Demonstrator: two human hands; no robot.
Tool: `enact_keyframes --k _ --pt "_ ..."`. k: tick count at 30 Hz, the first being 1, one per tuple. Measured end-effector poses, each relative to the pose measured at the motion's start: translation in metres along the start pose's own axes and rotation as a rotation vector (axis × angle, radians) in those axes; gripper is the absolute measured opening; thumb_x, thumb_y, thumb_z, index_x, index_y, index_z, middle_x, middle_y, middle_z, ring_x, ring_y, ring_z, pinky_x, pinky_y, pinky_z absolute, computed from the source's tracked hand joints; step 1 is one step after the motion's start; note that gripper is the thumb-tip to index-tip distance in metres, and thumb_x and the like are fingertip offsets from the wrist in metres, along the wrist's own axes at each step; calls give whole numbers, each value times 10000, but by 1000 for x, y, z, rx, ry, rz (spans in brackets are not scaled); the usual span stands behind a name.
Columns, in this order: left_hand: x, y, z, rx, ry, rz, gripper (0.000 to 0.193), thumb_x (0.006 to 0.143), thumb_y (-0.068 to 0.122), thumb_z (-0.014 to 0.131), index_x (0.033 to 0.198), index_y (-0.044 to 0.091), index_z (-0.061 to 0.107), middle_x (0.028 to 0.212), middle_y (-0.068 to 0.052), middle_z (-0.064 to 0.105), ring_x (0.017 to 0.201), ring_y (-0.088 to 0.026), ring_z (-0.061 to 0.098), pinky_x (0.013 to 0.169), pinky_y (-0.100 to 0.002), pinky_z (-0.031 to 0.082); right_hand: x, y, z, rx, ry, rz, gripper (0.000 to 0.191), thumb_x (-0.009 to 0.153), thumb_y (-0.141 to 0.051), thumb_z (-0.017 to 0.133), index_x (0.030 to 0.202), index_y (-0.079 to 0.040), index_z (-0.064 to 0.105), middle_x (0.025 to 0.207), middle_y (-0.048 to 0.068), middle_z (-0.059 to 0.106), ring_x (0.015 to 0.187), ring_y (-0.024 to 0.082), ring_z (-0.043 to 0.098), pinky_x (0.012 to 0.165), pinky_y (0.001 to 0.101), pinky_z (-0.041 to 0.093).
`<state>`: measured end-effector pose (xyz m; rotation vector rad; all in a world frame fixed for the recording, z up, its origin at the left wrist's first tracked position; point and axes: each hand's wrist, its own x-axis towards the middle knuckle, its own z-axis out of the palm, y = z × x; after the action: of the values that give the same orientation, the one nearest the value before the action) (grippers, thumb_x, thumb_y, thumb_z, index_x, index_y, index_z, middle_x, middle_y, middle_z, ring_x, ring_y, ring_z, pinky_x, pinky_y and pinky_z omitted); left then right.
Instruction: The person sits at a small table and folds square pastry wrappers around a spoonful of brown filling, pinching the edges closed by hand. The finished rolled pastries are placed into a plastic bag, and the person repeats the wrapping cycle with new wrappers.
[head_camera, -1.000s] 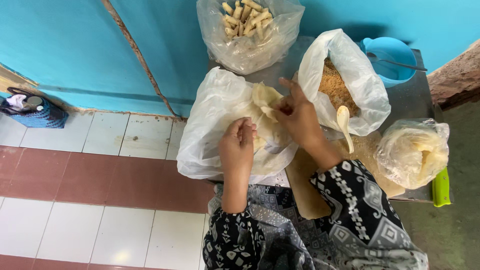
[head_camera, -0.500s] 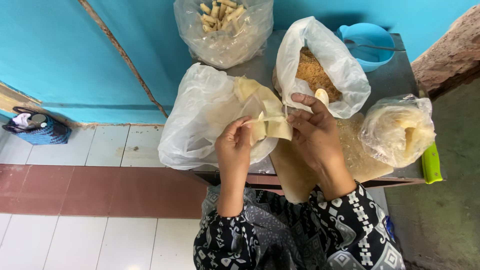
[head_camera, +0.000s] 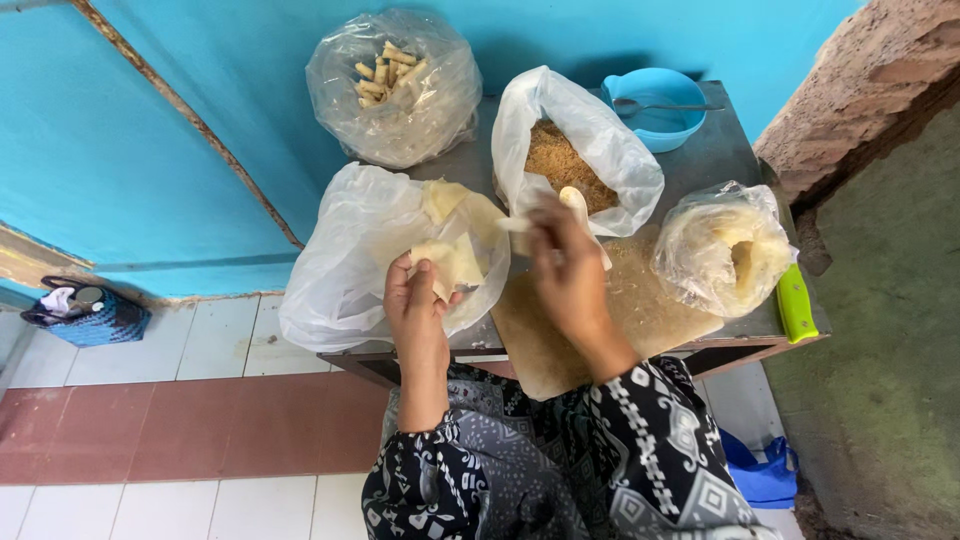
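Note:
My left hand (head_camera: 418, 301) holds a pale yellow pastry sheet (head_camera: 450, 262) at the mouth of a white plastic bag (head_camera: 345, 262) that contains more sheets. My right hand (head_camera: 568, 272) grips a white spoon (head_camera: 573, 202) whose bowl lies at the rim of an open bag of brown crumbly filling (head_camera: 560, 162). The right hand is blurred with motion. Both hands hover over a small grey table (head_camera: 712, 152) and a wooden cutting board (head_camera: 560, 345).
A clear bag of rolled pastries (head_camera: 395, 85) stands at the back left. A blue bowl with a spoon (head_camera: 657, 105) sits at the back right. Another bag of pale sheets (head_camera: 725, 248) lies at the right, beside a green-handled knife (head_camera: 796, 302). Blue wall behind; tiled floor at left.
My right hand has left the pastry sheet and moved right toward the filling bag with the spoon. My left hand stays on the sheet, lifted slightly from the bag.

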<state>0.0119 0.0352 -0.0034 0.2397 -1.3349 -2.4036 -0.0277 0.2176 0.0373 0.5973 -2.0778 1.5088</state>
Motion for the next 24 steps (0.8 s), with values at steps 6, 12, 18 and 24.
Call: enact_keyframes --k 6,12,18,24 --pt "15 -10 -4 281 59 146 298 1043 199 526 1302 54 496 1032 -48 706 866 -112 699 695 -304 626 15 -22 37 -400 -324 84 548 950 -35 646 1478 -106 519 1098 234 719 931 421 710 805 477 551" --pt "0 -14 0 332 18 131 297 1091 173 539 1352 35 504 985 -72 661 784 -114 563 679 -263 487 7 -40 45 -75 -112 57 638 885 -47 694 1483 -87 478 1016 139 742 905 326 744 802 417 586" --pt "-17 1 17 804 0 523 167 1002 112 699 1129 23 636 1010 -76 690 885 -106 635 759 -250 529 0 -37 34 -222 -110 -69 628 894 -37 697 1491 -122 520 1019 127 733 912 339 717 816 440 575" --pt "-28 12 19 714 178 572 109 1017 43 709 1105 13 652 1002 -51 661 776 -97 592 682 -233 506 -6 -35 30 -266 -203 -43 734 815 34 617 1520 -89 452 1248 237 650 1062 421 662 823 459 570"
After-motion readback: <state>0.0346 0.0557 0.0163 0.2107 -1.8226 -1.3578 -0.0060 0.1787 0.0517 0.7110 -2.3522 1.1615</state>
